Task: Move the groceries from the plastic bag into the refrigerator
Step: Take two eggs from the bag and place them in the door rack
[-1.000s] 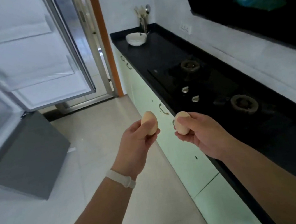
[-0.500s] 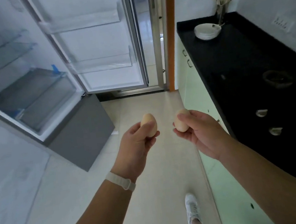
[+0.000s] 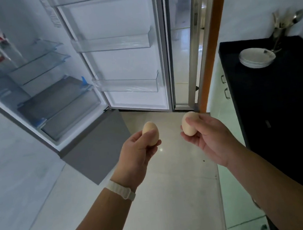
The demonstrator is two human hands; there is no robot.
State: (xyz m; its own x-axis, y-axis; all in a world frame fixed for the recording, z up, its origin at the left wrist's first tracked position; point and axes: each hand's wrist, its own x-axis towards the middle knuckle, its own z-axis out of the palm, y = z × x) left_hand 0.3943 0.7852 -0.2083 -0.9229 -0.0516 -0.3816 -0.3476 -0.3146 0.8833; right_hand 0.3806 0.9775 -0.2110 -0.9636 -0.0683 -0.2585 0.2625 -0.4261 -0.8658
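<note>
My left hand (image 3: 135, 155) pinches a beige egg (image 3: 150, 132) between thumb and fingers. A second beige egg (image 3: 189, 126) sits in the curled fingers of my right hand (image 3: 213, 139). Both hands hover over the floor in front of the open refrigerator (image 3: 32, 76) at the left. Its glass shelves and lower drawer show, with some blurred packages on an upper shelf. The refrigerator door (image 3: 118, 47) stands swung wide, with clear door bins. The plastic bag is not in view.
A black countertop (image 3: 279, 98) runs along the right, with stacked white plates (image 3: 255, 58) and a utensil holder (image 3: 280, 30) at its far end. Pale green cabinets sit below it. An orange door frame (image 3: 213, 35) stands behind. Light tiled floor (image 3: 175, 188) lies between counter and refrigerator.
The view has swung left from the stove toward the open refrigerator, which is now closer. Both hands keep holding their eggs, now slightly farther apart.
</note>
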